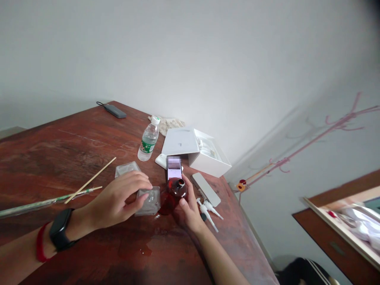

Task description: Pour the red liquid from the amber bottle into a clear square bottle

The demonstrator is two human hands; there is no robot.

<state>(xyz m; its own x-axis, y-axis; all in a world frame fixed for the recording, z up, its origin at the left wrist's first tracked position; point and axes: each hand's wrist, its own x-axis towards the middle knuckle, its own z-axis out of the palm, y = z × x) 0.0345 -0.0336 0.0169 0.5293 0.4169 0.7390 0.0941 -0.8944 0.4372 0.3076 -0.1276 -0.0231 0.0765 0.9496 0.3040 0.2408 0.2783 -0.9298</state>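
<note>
My left hand (118,198) is curled over a clear square plastic case (148,202), fingertips on its far side and thumb along its near edge, with a second plastic case (127,169) just beyond. My right hand (190,211) has its fingers closed around a brown glass bottle (177,188), its open mouth showing, and red liquid (166,206) is spilled beneath it on the wooden table (59,158).

You are gripping a red glass bottle (177,189) at lower center with your right hand (190,211), pressing your left hand (118,198) over a clear plastic case (150,206), red liquid (136,250) pooling on the wooden table (59,158).
</note>
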